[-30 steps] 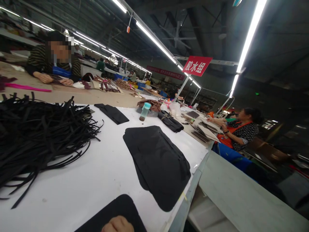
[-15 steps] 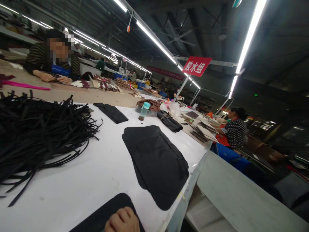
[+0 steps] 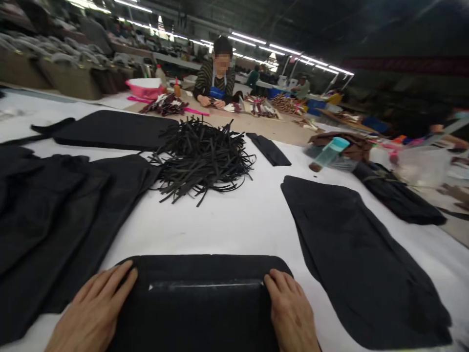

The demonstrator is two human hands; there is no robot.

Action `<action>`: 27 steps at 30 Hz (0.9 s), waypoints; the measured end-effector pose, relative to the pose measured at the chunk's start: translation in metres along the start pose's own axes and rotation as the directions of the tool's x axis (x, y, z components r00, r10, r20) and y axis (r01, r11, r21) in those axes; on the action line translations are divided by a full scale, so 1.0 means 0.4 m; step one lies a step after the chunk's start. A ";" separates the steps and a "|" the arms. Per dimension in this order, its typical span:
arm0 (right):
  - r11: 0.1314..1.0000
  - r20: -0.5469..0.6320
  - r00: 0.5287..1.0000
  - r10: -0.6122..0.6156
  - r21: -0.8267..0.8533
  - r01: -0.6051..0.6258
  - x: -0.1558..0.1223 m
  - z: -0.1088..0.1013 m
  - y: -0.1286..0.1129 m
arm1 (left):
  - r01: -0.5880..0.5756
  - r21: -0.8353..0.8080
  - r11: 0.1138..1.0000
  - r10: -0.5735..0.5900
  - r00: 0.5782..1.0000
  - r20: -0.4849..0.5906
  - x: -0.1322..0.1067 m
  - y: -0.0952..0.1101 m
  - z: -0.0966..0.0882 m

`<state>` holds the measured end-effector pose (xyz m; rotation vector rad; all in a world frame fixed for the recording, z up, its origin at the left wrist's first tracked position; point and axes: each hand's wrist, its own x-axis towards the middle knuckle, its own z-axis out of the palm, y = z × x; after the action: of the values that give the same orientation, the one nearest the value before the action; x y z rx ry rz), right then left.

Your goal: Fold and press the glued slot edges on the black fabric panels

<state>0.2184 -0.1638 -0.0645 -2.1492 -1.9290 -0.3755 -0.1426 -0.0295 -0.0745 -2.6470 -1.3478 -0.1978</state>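
Observation:
A black rounded fabric panel (image 3: 205, 303) with a shiny horizontal strip (image 3: 205, 284) lies on the white table (image 3: 234, 225) right in front of me. My left hand (image 3: 91, 313) rests flat on its left edge, fingers stretched out. My right hand (image 3: 291, 313) lies flat on its right edge, fingers together and extended. Neither hand grips anything.
Stacks of black fabric pieces lie at left (image 3: 54, 215) and right (image 3: 362, 259). A heap of black strips (image 3: 201, 156) sits mid-table, a teal-capped bottle (image 3: 328, 154) at right. A person in a striped top (image 3: 216, 80) works across the table beside a pink basin (image 3: 144, 88).
The view has swung left and down from the right end of the table to the panel in front of me. Both my hands now show, flat on the panel's edges.

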 end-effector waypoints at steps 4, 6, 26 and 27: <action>1.000 0.018 1.000 0.014 -0.023 -0.014 0.044 -0.017 -0.036 | -0.080 0.041 0.996 0.085 0.987 -0.138 -0.001 0.032 -0.030; 0.997 0.054 0.999 -0.002 0.074 -0.002 0.085 -0.021 -0.081 | -0.255 -0.039 0.966 0.239 0.940 -0.244 0.009 0.091 -0.034; 0.948 -0.139 0.978 -0.154 0.258 0.186 0.239 -0.080 -0.172 | -0.563 -0.282 0.776 0.523 0.826 -0.210 0.050 0.250 -0.080; 0.945 -0.176 0.966 -0.188 0.234 0.227 0.238 -0.090 -0.171 | -0.550 -0.314 0.774 0.511 0.835 -0.204 0.049 0.247 -0.089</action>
<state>0.1586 -0.0796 0.0016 -1.7149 -2.0016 -0.3005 -0.0527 -0.0787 -0.0444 -3.1379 -0.5090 -0.5457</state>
